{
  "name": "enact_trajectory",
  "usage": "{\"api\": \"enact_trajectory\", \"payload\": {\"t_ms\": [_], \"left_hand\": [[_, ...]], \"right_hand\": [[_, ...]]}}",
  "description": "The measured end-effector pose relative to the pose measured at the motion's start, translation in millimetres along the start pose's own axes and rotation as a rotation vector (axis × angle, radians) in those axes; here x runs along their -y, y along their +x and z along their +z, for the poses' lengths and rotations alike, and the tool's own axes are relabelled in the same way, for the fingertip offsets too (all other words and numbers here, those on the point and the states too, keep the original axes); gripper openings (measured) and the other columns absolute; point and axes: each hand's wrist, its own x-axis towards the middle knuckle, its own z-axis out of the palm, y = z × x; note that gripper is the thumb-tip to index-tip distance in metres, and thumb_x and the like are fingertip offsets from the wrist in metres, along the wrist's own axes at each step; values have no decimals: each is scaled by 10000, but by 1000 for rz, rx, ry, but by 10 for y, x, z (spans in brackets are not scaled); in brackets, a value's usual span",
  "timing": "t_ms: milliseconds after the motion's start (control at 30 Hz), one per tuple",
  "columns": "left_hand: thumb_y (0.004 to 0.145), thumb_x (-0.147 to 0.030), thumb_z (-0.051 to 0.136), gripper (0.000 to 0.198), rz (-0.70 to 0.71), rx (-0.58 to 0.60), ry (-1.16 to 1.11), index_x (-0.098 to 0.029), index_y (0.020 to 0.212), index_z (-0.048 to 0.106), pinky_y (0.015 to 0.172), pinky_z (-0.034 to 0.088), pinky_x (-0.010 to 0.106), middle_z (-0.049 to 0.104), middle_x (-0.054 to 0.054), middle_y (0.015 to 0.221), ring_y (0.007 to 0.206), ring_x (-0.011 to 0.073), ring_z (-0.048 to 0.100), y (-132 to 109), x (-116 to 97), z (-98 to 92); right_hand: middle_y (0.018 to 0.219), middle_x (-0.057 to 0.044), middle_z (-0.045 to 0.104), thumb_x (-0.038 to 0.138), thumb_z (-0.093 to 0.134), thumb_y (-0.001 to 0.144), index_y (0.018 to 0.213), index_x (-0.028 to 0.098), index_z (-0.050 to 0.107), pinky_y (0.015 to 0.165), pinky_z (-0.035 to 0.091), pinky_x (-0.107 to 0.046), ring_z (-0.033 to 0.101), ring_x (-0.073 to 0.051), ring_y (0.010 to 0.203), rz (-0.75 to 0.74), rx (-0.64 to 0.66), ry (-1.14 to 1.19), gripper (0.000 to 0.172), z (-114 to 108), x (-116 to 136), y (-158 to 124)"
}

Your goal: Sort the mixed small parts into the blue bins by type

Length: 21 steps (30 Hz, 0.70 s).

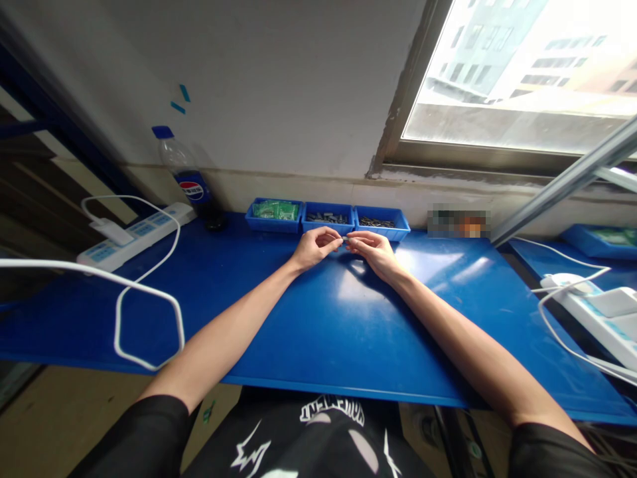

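Observation:
My left hand and my right hand meet fingertip to fingertip above the blue table, just in front of the bins. Both pinch a tiny grey part between thumb and fingers; it is too small to name. Behind them three small blue bins stand in a row by the wall: the left bin holds green pieces, the middle bin and the right bin hold small dark metal parts.
A Pepsi bottle stands at the back left beside a white power strip with a plug and a looping white cable. A second power strip lies at right, another blue bin behind it. A window sits above right.

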Motion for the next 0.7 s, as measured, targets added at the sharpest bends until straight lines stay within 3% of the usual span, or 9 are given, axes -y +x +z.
{"api": "enact_trajectory", "payload": {"t_ms": [367, 567, 700], "left_hand": [[829, -464, 792, 382, 20, 15, -46, -123, 1001, 767, 710, 586, 277, 784, 78, 876, 703, 160, 719, 10, 11, -41], [881, -537, 743, 418, 27, -89, -59, -122, 929, 770, 601, 551, 239, 733, 47, 719, 573, 114, 642, 23, 5, -68], [824, -549, 800, 448, -29, -141, -161, -118, 937, 755, 587, 565, 263, 710, 31, 657, 548, 137, 668, 19, -1, -67]], "right_hand": [[851, -33, 787, 520, 909, 695, 971, 227, 701, 785, 573, -337, 745, -217, 805, 16, 58, -99, 453, 106, 106, -57], [845, -37, 775, 549, 858, 753, 981, 221, 703, 755, 560, -336, 718, -195, 757, 14, 43, -110, 429, 102, 80, -37], [836, -40, 770, 541, 839, 781, 990, 214, 706, 744, 552, -334, 708, -187, 736, 17, 41, -107, 410, 90, 65, -29]]}}
